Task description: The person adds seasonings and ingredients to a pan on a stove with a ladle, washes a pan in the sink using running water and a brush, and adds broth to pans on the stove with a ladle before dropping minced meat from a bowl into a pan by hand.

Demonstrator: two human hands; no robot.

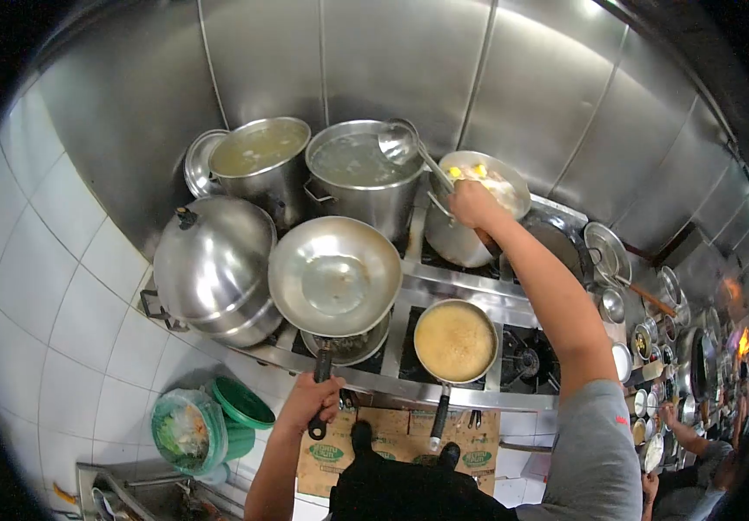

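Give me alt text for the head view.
A person's left hand holds a wide pan by its handle at a stove; the right hand holds a ladle over a pot of cloudy liquid. A smaller pan holds tan liquid.

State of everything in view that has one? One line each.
Left hand: closed on frying pan's handle
Frying pan: held, uncovered
Right hand: closed on ladle's handle
Ladle: held, bowl above middle stockpot
Middle stockpot: uncovered, cloudy liquid
Left stockpot: uncovered, yellowish liquid
Domed pot: covered
Saucepan: uncovered, tan liquid
Right front burner: bare, no flame visible
Lined bin: open, scraps inside
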